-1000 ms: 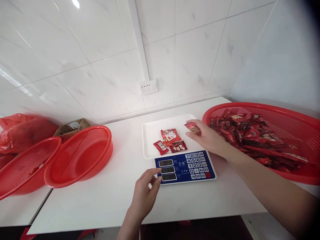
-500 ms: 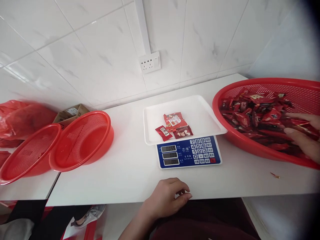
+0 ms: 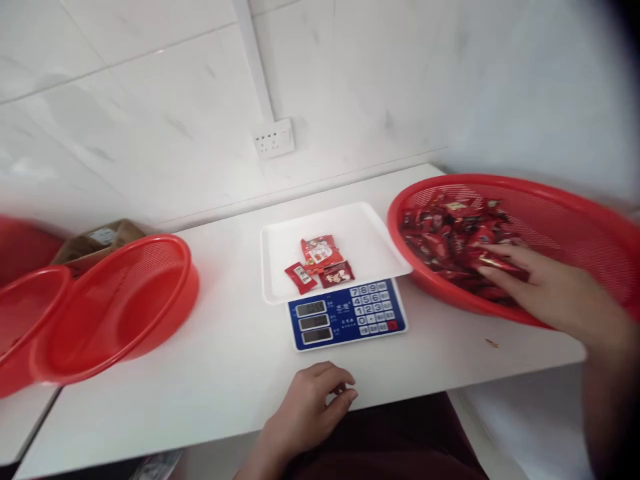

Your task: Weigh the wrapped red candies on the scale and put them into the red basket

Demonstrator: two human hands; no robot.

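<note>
My right hand reaches over the big red basket. Its thumb and fingers close on a shiny dark-red snack packet above a pile of similar packets. My left hand rests at the table's front edge, loosely curled, thumb apart from the fingers, with nothing visible in it. In front of it stands a blue digital scale with a white tray on top. On the tray lie a larger red packet, a small red packet and a brown-red packet.
Two red baskets stand at left, a nearer one and one cut off by the frame. Behind them is a cardboard box. A small scrap lies on the white table. The tiled wall carries a socket.
The view has turned right, bringing more of the basket and my right arm into sight. My right hand now pinches a packet. My left hand keeps its place at the table edge.
</note>
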